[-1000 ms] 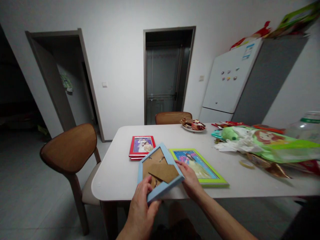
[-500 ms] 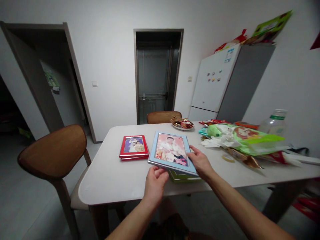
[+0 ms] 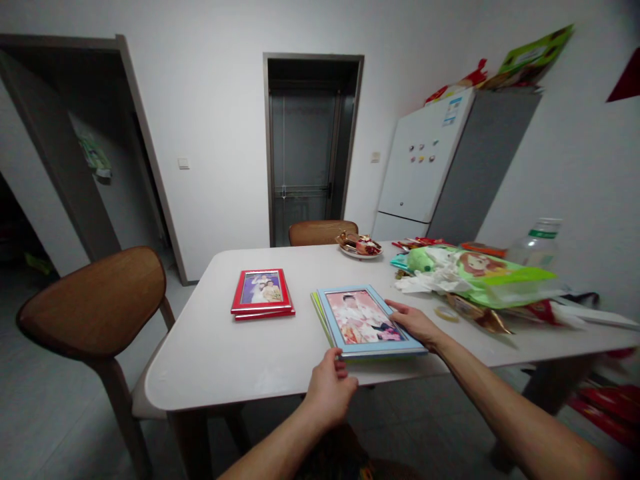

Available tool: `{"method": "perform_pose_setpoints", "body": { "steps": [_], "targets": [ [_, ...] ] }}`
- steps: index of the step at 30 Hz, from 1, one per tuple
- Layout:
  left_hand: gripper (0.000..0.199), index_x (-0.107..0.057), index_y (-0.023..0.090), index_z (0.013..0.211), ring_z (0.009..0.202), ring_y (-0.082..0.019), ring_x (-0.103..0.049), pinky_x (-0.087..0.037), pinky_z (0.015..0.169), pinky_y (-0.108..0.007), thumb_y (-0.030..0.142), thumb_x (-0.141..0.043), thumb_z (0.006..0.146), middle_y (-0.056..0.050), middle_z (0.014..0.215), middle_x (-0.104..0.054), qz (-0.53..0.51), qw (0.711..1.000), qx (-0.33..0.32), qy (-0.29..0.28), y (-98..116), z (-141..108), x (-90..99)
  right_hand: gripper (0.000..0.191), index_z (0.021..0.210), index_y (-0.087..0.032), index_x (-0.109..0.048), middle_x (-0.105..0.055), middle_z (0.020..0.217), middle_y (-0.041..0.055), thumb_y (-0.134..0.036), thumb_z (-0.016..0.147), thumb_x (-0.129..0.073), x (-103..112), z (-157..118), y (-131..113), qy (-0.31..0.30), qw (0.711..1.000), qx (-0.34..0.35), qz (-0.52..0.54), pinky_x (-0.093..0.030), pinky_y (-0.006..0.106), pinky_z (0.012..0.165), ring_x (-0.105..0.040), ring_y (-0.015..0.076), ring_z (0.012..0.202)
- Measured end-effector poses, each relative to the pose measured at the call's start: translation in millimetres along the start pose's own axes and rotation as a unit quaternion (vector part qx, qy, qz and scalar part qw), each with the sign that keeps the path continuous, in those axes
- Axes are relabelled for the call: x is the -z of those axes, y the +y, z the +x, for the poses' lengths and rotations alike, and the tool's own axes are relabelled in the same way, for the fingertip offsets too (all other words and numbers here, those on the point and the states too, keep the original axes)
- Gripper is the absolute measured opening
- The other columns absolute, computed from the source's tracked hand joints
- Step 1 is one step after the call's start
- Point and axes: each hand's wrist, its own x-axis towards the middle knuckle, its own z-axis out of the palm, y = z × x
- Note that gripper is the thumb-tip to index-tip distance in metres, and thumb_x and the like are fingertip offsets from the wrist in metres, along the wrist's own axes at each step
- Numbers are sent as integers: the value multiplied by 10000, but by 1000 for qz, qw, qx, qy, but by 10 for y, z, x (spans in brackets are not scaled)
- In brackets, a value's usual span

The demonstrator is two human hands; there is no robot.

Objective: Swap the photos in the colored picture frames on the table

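A light blue picture frame (image 3: 327,313) with a pink photo lies almost flat on top of a green picture frame (image 3: 320,319), whose left edge shows beneath it. My right hand (image 3: 413,325) grips the blue frame's right edge, thumb over the top. At the near left corner, my left hand (image 3: 331,387) has its fingers curled, the tips pinching the blue frame's edge. To the left, a red picture frame (image 3: 263,309) with a wedding photo rests on another red frame, slightly askew.
On the white table (image 3: 240,360), a plate of food (image 3: 360,247) stands at the back. Green packaging (image 3: 490,273), crumpled tissue, a tape roll (image 3: 447,314) and a clear jar (image 3: 537,247) crowd the right side. A brown chair (image 3: 95,300) stands at the left end.
The blue frame has come down from a tilted, raised position onto the green frame, moving right and nearer. Both hands moved with it. The red frames stayed put.
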Motion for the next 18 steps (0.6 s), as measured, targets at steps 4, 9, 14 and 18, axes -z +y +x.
{"method": "perform_pose_setpoints", "body": {
  "steps": [4,9,14,18],
  "targets": [
    [435,-497,153,1030,693,-132,-551,-438,641,-239,91,-543,603,-39,881,-585,41,999,-2,2,29,-1,93,543,1160,-106,-489,-636,617,-10,-152,619,-472,-83,77,-2,38,986,75,-147,-388,191,450,-503,87,428],
    [361,-536,144,962,699,-136,-556,-441,621,-233,111,-560,603,-54,876,-597,44,999,-3,10,25,-55,251,443,1009,-116,-610,-649,650,42,-115,583,-491,-133,165,-25,81,952,103,-276,-428,254,621,-580,168,621],
    [362,-531,131,965,793,-152,-557,-434,733,-272,106,-592,609,-81,944,-589,7,998,-7,63,-14,2,645,432,1059,-122,-571,-583,1052,113,-151,638,-482,-582,69,-262,99,914,190,-345,-335,319,869,-497,230,990],
    [351,-501,108,982,927,-170,-533,-384,838,-293,132,-594,644,-124,1026,-554,-41,989,4,141,-29,88,1015,392,1086,-136,-538,-567,1085,94,-184,708,-445,-1434,-66,-479,-13,847,339,-410,-328,282,878,-491,179,994]
  ]
}}
